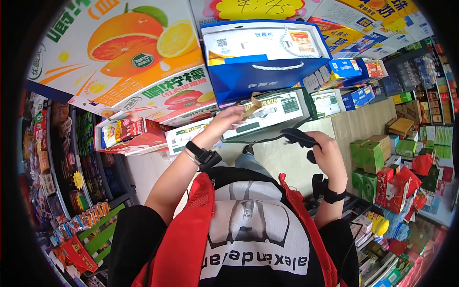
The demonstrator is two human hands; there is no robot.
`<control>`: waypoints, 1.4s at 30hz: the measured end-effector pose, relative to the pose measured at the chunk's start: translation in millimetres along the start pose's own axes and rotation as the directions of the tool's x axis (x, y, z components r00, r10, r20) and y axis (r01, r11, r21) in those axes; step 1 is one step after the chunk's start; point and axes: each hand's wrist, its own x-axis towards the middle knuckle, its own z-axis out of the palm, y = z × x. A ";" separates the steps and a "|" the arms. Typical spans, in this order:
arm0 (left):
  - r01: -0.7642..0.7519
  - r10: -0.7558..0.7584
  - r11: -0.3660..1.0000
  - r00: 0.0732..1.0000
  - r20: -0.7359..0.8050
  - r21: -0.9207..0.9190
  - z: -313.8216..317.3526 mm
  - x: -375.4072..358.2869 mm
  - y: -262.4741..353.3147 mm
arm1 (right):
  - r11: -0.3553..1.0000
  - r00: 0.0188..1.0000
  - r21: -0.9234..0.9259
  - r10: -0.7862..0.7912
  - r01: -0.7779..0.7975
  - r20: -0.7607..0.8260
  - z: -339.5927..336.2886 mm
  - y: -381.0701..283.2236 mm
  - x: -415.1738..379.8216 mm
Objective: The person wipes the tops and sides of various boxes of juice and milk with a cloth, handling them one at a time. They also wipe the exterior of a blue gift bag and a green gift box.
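My left hand [225, 120] reaches over a white and green carton [272, 117] with dark green sides. Its fingers are apart, the tips right at a tan strap [251, 108] on the carton's top. My right hand [330, 152] is closed around a soft black thing [299, 137] with several floppy ends, held to the right of the carton. From it a thin dark cord runs left along the carton's near edge. Behind the carton stands a blue gift bag [267, 79] with white rope handles and a white box inside.
Large orange-printed juice cartons [138, 52] are stacked at the upper left. A red gift box [126, 134] sits beside the left arm. Snack shelves [88, 138] line the left side. Green boxes [366, 155] and red packages [397, 186] are piled on the right. Pale floor shows below my hands.
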 end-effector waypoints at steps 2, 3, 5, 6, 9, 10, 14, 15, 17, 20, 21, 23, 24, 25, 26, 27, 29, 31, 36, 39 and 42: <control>-0.007 0.007 0.998 1.000 0.011 -0.069 4.4 -7.0 4.9 | 1.000 0.999 -0.008 -0.023 0.023 -0.023 -7.8 13.2 13.0; -0.084 0.097 0.981 0.993 0.064 -0.177 5.5 -13.1 10.3 | 0.999 0.998 -0.020 -0.041 0.040 -0.051 -10.6 18.2 21.7; -0.222 0.274 0.899 0.958 0.089 -0.377 3.9 -22.6 14.9 | 1.000 0.994 -0.002 -0.014 0.014 -0.108 -7.5 32.1 40.6; -0.224 0.273 0.898 0.959 0.079 -0.379 5.0 -29.9 21.5 | 1.000 0.985 0.014 0.020 -0.018 -0.171 -2.6 39.8 50.6; -0.448 0.441 0.738 0.886 -0.142 -0.504 2.7 -43.8 29.1 | 0.997 0.998 0.057 -0.041 0.044 -0.051 32.9 66.8 79.9; -0.493 0.451 0.804 0.870 -0.198 -0.334 -1.1 -44.3 27.4 | 0.992 0.994 0.050 -0.113 0.112 0.011 47.4 74.1 86.9; -0.361 0.548 0.756 0.806 -0.226 0.546 -12.2 -40.5 10.9 | 0.925 0.967 -0.344 -0.080 0.162 0.242 104.3 110.9 111.2; -0.270 0.580 0.621 0.790 -0.199 0.736 -17.4 -37.7 0.3 | 0.853 0.960 -0.493 -0.032 0.172 0.278 112.1 111.4 114.3; -0.205 0.576 0.599 0.782 -0.239 0.774 -20.2 -31.5 -23.6 | 0.738 0.944 -0.649 0.051 0.184 0.326 123.8 114.3 120.0; -0.146 0.567 0.582 0.778 -0.271 0.800 -21.6 -23.6 -45.7 | 0.753 0.946 -0.642 0.084 0.145 0.312 135.6 110.8 122.4; -0.167 0.544 0.659 0.778 -0.313 0.733 -21.7 -23.4 -50.0 | 0.756 0.947 -0.634 0.057 0.165 0.315 140.3 111.3 122.5; -0.188 0.482 0.769 0.798 -0.361 0.611 -24.5 -21.4 -57.1 | 0.713 0.939 -0.668 0.043 0.211 0.342 151.8 110.9 124.0; -0.187 0.482 0.773 0.795 -0.369 0.607 -26.6 -20.0 -59.8 | 0.670 0.932 -0.699 0.032 0.249 0.362 160.1 113.3 125.1; -0.201 0.449 0.816 0.811 -0.376 0.541 -28.8 -18.3 -62.2 | 0.555 0.909 -0.746 -0.047 0.369 0.414 175.7 121.2 127.8; -0.213 0.416 0.855 0.827 -0.378 0.474 -30.4 -17.4 -63.7 | 0.606 0.903 -0.701 -0.072 0.376 0.423 185.5 113.9 126.9; -0.224 0.425 0.852 0.823 -0.377 0.473 -30.0 -17.3 -64.1 | 0.596 0.885 -0.682 -0.113 0.424 0.452 191.2 96.5 122.6; -0.249 0.450 0.845 0.810 -0.376 0.473 -27.5 -16.3 -62.8 | 0.589 0.851 -0.632 -0.209 0.503 0.482 213.1 67.9 117.0; -0.282 0.487 0.827 0.791 -0.370 0.486 -26.9 -15.9 -64.4 | 0.614 0.790 -0.511 -0.361 0.601 0.495 234.2 41.5 113.9; -0.227 0.486 0.790 0.798 -0.356 0.569 -34.5 -17.8 -72.2 | 0.706 0.662 -0.180 -0.498 0.685 0.560 255.1 -8.1 120.9; -0.225 0.530 0.737 0.777 -0.339 0.637 -36.3 -18.4 -73.2 | 0.760 0.673 -0.107 -0.489 0.641 0.554 231.0 7.8 128.1; -0.158 0.375 0.849 0.852 -0.365 0.503 -30.9 -27.0 -56.5 | 0.838 0.790 -0.169 -0.395 0.519 0.469 200.1 53.0 130.2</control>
